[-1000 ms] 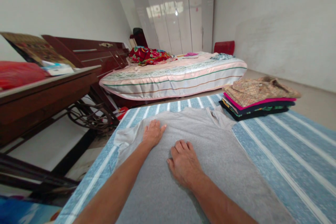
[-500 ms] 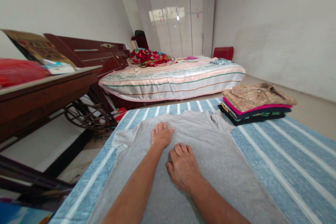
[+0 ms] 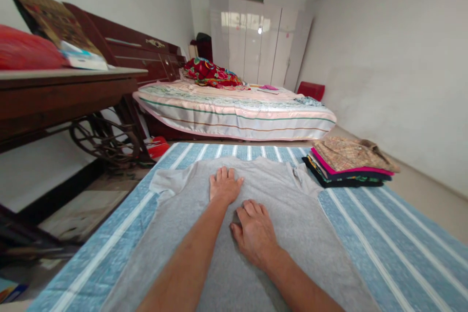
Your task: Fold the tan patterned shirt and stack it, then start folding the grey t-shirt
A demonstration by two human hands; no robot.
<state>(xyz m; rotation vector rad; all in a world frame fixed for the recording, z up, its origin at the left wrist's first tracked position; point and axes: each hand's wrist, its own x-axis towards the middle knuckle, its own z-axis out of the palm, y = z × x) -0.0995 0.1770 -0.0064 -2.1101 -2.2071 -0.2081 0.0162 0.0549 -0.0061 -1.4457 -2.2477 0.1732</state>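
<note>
Grey T-shirt (image 3: 234, 263) lies spread out on a blue-and-white striped cloth (image 3: 376, 224), its sleeves out to either side. The left hand (image 3: 225, 186) rests on its upper part, palm down and fingers apart, gripping nothing. Nearer the body, the right hand (image 3: 256, 231) rests half open on the fabric, fingers bent, thumb apart, with no cloth pinched. Just beside the right-hand sleeve sits a stack of folded clothes (image 3: 347, 162); beyond stands a bed (image 3: 237, 119)

Home bedroom, bed (image 3: 234, 112) with floral bedding (image 3: 215, 74), wardrobe (image 3: 252, 48), headboard (image 3: 127, 53)
</note>
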